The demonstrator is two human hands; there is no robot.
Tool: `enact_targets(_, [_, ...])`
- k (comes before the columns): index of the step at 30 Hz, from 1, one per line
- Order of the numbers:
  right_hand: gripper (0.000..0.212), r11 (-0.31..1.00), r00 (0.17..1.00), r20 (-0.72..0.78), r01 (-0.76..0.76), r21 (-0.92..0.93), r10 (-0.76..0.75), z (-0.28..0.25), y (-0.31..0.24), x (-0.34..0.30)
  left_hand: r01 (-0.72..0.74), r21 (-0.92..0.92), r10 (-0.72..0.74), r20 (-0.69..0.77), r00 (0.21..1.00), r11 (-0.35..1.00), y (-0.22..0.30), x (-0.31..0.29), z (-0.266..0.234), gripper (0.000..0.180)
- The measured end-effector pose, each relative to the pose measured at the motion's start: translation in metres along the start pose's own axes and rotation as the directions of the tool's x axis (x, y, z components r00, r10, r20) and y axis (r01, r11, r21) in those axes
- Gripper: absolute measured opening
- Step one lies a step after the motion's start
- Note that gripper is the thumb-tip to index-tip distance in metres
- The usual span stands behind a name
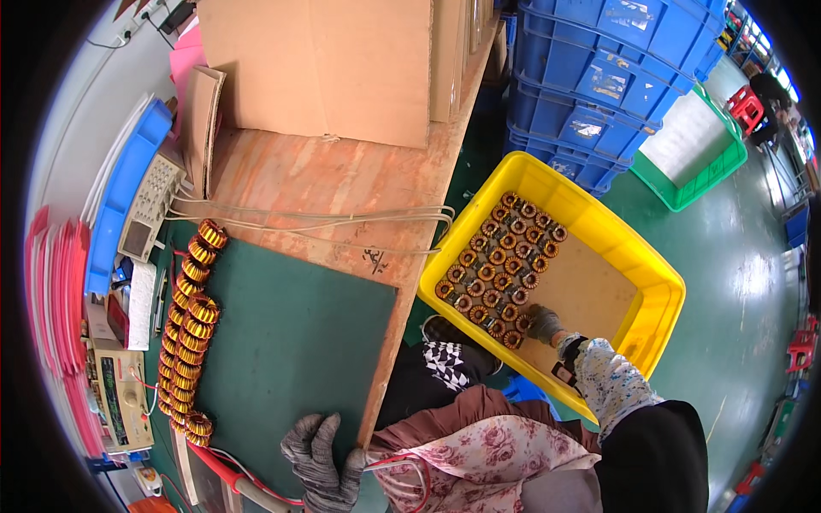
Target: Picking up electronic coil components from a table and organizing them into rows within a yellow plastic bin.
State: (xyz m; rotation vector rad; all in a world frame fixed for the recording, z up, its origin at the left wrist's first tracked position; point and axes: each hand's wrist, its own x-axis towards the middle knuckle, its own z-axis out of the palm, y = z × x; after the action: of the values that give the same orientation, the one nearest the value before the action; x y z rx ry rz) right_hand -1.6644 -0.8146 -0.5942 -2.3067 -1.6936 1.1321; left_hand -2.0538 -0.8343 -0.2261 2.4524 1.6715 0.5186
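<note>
My left hand [321, 460], in a grey knitted glove, is at the near edge of the green mat [291, 316]. Its fingers are stretched and the thumb stands apart, with nothing held. My right hand [543, 325], in a dark grey glove, reaches down into a yellow bin [663, 295]. Its fingertips are beside the outermost of several copper-wound ring coils [507, 265] laid in rows on the bin's brown cardboard; whether they grip one is hidden. On the mat's left, more ring coils [195, 329] stand on edge in two long rows.
Pale cables [342, 218] cross the wooden tabletop [291, 175] toward the bin. Cardboard boxes [321, 68] stand at the back. Instruments [124, 398] and pink folders [64, 316] line the left. Blue crates [590, 85] are stacked behind the bin, near a green crate [684, 201].
</note>
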Motion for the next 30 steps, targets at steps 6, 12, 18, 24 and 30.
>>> enact_targets(6, [0.042, 0.686, 0.726, 0.42, -0.673, 0.276, 0.544, 0.008, 0.017, -0.002, -0.004, -0.011, 0.004, 0.01, 1.0, 1.0, 0.005, 0.002, -0.008, 0.045])
enact_targets(12, [0.039, 0.546, 0.716, 0.513, -0.696, 0.467, 0.474, 0.035, 0.047, -0.007, 0.016, -0.067, -0.017, -0.017, 1.0, 0.998, 0.001, -0.004, 0.002, 0.043])
enact_targets(18, [0.037, 0.471, 0.712, 0.551, -0.701, 0.535, 0.435, 0.056, 0.062, -0.003, 0.036, -0.037, -0.034, 0.058, 0.998, 0.999, -0.005, -0.01, 0.0, 0.05])
enact_targets(24, [0.034, 0.392, 0.726, 0.579, -0.688, 0.611, 0.371, 0.067, 0.054, 0.008, 0.037, -0.076, -0.033, 0.047, 0.998, 0.996, -0.003, -0.014, -0.002, 0.05])
enact_targets(30, [0.031, 0.227, 0.702, 0.64, -0.709, 0.667, 0.313, 0.122, 0.117, 0.041, -0.001, -0.063, 0.005, 0.068, 0.998, 0.998, -0.008, -0.013, -0.009, 0.048])
